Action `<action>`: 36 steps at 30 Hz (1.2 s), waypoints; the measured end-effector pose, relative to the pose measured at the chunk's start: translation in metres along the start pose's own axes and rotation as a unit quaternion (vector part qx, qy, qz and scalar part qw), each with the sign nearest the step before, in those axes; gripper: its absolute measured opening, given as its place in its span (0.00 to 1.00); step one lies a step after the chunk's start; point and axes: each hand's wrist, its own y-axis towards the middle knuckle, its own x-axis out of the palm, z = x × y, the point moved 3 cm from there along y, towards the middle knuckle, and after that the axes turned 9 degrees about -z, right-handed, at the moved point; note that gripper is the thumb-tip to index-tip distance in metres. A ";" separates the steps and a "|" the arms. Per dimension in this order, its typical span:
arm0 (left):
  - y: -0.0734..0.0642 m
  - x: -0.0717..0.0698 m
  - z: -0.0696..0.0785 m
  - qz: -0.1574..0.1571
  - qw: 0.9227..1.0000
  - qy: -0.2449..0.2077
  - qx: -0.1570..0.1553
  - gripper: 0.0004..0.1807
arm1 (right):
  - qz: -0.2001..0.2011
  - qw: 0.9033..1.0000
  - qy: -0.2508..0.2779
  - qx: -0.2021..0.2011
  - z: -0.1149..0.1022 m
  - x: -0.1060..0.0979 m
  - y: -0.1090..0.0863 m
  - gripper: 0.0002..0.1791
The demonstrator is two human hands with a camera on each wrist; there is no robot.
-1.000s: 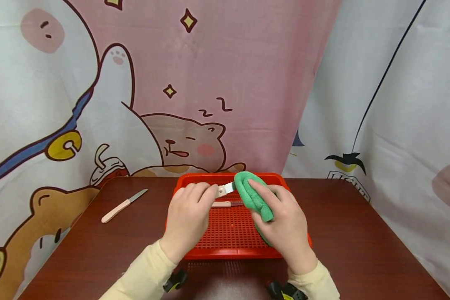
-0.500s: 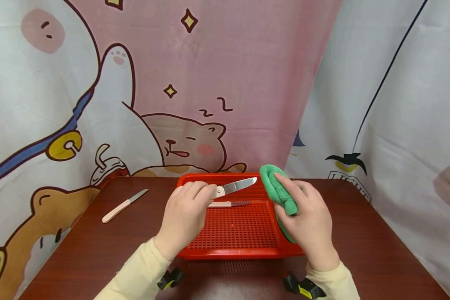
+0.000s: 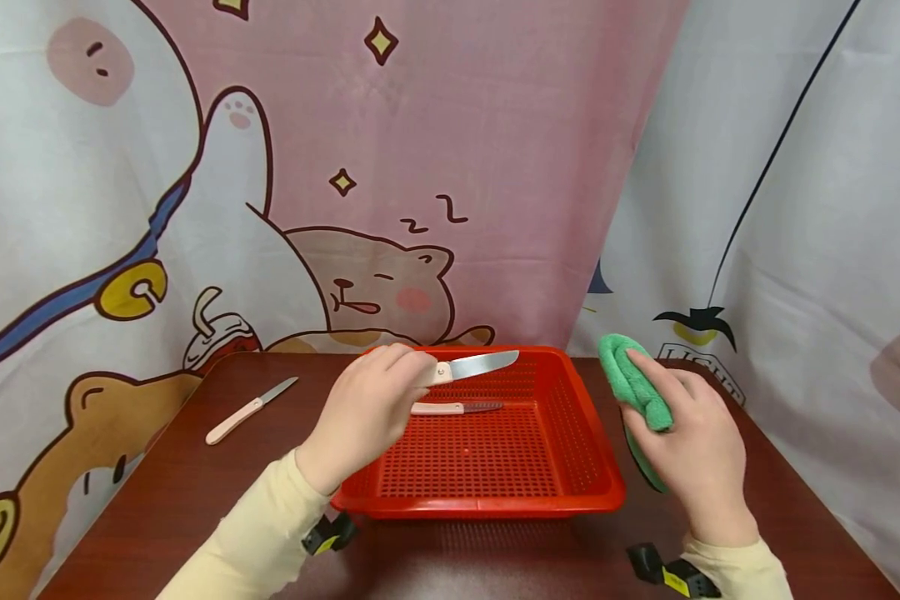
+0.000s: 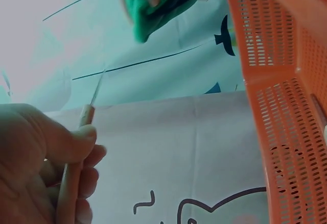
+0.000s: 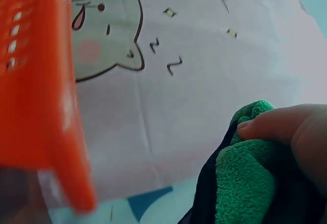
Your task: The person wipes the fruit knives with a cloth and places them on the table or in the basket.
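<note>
The left hand [image 3: 367, 412] grips a knife [image 3: 483, 365] by its pale handle, thumb laid along it and fingers curled round, the blade pointing right above the far part of the basket. The right hand [image 3: 693, 442] holds a folded green cloth [image 3: 633, 383] off the basket's right side, well apart from the blade.

The bare edge looks like the main hazard: were the cloth brought back to it carelessly, a fold could slip and let the blade reach the fingers. The smooth handle might also turn if the left hand's hold slackened, dropping the knife into the basket. A loose tail of cloth hanging below the right hand could snag on the rim.

The cloth looks soft and looped like terry, bunched in thick rolls, with a dark side showing in the right wrist view. The held blade is flat, shiny metal with a rounded tip.

Below, the red basket [image 3: 611, 492] seems to be plastic, rectangular, with slotted walls and a gridded floor. A second knife [image 3: 442, 409] lies inside near its far wall. Farther left, a third knife [image 3: 240, 419] lies slantwise on the glossy, dark brown counter [image 3: 157, 508]. Behind hangs a creased curtain [image 3: 495, 125] with cartoon animals.
</note>
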 end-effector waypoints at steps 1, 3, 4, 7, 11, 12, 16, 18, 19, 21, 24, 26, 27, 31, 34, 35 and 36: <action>0.002 -0.001 -0.001 -0.008 1.000 -0.007 0.002 0.12 | -0.002 1.000 -0.002 0.006 0.003 -0.001 -0.001 0.37; 0.007 -0.001 -0.004 -0.031 0.999 -0.017 0.001 0.12 | -0.005 1.000 -0.006 0.013 0.010 -0.002 -0.004 0.37; 0.009 0.000 -0.006 -0.045 0.999 -0.022 -0.001 0.12 | -0.005 1.000 -0.008 0.014 0.013 -0.002 -0.004 0.37; 0.015 0.003 -0.012 -0.087 0.996 -0.031 -0.013 0.14 | -0.006 1.000 -0.012 0.021 0.022 -0.003 -0.006 0.39; 0.024 0.013 -0.021 -0.132 0.990 -0.045 -0.026 0.14 | -0.009 0.999 -0.014 0.032 0.032 -0.002 -0.008 0.39; 0.025 0.016 -0.023 -0.142 0.988 -0.051 -0.030 0.14 | -0.011 0.999 -0.014 0.035 0.034 -0.002 -0.008 0.39; 0.032 0.031 -0.033 -0.179 0.980 -0.073 -0.050 0.12 | -0.021 0.999 -0.014 0.047 0.040 0.001 -0.009 0.38; 0.034 0.039 -0.039 -0.196 0.975 -0.086 -0.064 0.12 | -0.030 0.998 -0.015 0.054 0.043 0.002 -0.009 0.38; 0.035 0.043 -0.042 -0.203 0.972 -0.093 -0.068 0.11 | -0.034 0.998 -0.016 0.057 0.044 0.003 -0.009 0.37; 0.036 0.052 -0.049 -0.217 0.967 -0.105 -0.077 0.11 | -0.043 0.997 -0.016 0.063 0.046 0.005 -0.009 0.37; 0.037 0.067 -0.058 -0.240 0.960 -0.119 -0.087 0.10 | -0.051 0.996 -0.018 0.071 0.049 0.006 -0.010 0.36; 0.037 0.077 -0.065 -0.255 0.955 -0.124 -0.093 0.09 | -0.055 0.996 -0.019 0.074 0.050 0.007 -0.009 0.36; 0.037 0.082 -0.067 -0.262 0.952 -0.125 -0.097 0.09 | -0.058 0.995 -0.021 0.075 0.050 0.007 -0.009 0.36; 0.036 0.101 -0.077 -0.287 0.943 -0.119 -0.116 0.08 | -0.069 0.994 -0.023 0.078 0.050 0.010 -0.009 0.35; 0.036 0.112 -0.083 -0.306 0.936 -0.109 -0.135 0.07 | -0.074 0.994 -0.026 0.080 0.050 0.012 -0.008 0.35; 0.035 0.116 -0.085 -0.313 0.934 -0.106 -0.139 0.07 | -0.075 0.993 -0.027 0.082 0.050 0.012 -0.008 0.35; 0.035 0.120 -0.086 -0.322 0.930 -0.100 -0.144 0.07 | -0.076 0.993 -0.028 0.084 0.050 0.012 -0.008 0.35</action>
